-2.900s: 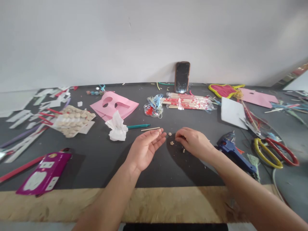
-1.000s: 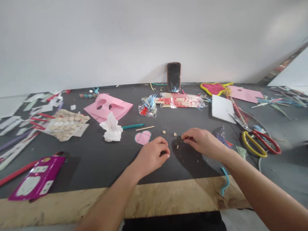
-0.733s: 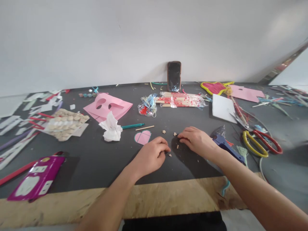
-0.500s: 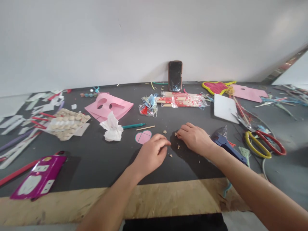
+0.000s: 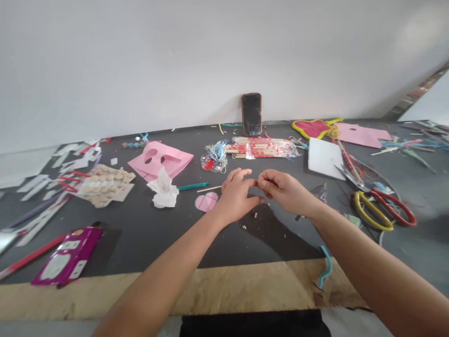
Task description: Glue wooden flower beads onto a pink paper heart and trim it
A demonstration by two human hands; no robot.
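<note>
Over the middle of the dark tabletop, my right hand [image 5: 286, 191] is closed in a pinch. Whatever sits between its fingertips is too small to make out. My left hand [image 5: 238, 195] reaches in from the other side with thumb and fingers apart, its index fingertip meeting the right fingertips. Below the hands lie small beige crumb-like bits [image 5: 256, 215]. Just left of my left hand is a pink heart-shaped paper piece [image 5: 206, 201] with dark lines across it. A thin wooden stick [image 5: 209, 189] lies above the heart, partly hidden by the left hand.
A teal marker [image 5: 194, 186], crumpled tissue [image 5: 164, 188] and pink cut paper [image 5: 161, 159] lie left. Wrapped sticks [image 5: 263, 149] and a leaning phone [image 5: 251, 114] are behind. On the right are a white card [image 5: 326, 158], scissors [image 5: 373, 210] and a partly covered glue gun [image 5: 320, 193].
My right hand has lifted from the beige bits on the table and now pinches. My left hand has moved up and right, fingers spreading, until the two hands meet.
</note>
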